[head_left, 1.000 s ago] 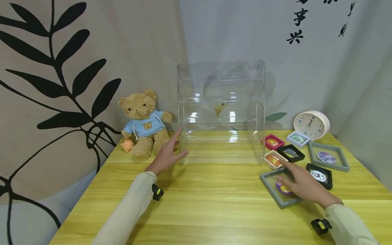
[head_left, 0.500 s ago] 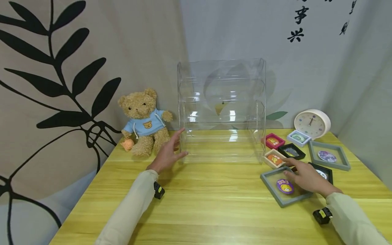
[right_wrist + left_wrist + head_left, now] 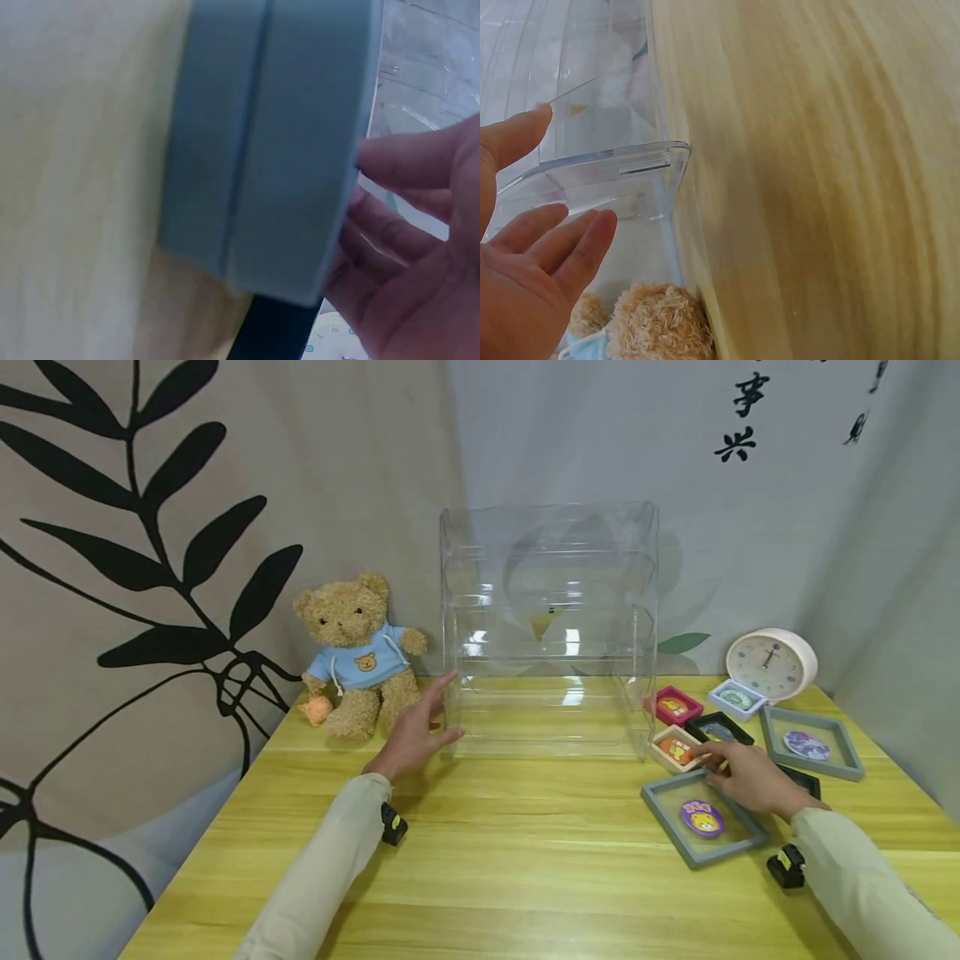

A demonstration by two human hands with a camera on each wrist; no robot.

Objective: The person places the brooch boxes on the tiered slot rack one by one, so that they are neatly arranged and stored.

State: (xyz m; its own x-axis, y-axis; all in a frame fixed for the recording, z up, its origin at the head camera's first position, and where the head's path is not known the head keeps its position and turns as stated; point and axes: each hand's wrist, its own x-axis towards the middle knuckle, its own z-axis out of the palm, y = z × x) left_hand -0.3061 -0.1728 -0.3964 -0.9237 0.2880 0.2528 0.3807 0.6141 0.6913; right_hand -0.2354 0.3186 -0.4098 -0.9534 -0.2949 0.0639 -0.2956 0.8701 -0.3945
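A clear plastic tiered rack (image 3: 551,705) stands at the back middle of the wooden table. My left hand (image 3: 411,735) is at its left side, thumb and fingers extended and spread; in the left wrist view the rack's corner (image 3: 615,155) lies between thumb and fingers. My right hand (image 3: 750,777) reaches over the far edge of a grey display frame (image 3: 705,860) that holds a purple round badge (image 3: 702,818). Its bent fingertips are at the right corner of a small cream frame with an orange badge (image 3: 676,752); I cannot tell whether they pinch it.
Several other badge frames lie at the right: magenta (image 3: 675,705), black (image 3: 752,734), pale blue (image 3: 737,698) and grey (image 3: 851,760). Another black frame (image 3: 806,783) is partly hidden by my right hand. A round clock (image 3: 771,665) and a teddy bear (image 3: 345,618) flank the rack.
My right hand has drawn up off the purple badge toward the cream frame's corner, its fingers bending more. The left hand stays by the rack. The head view has shifted slightly.
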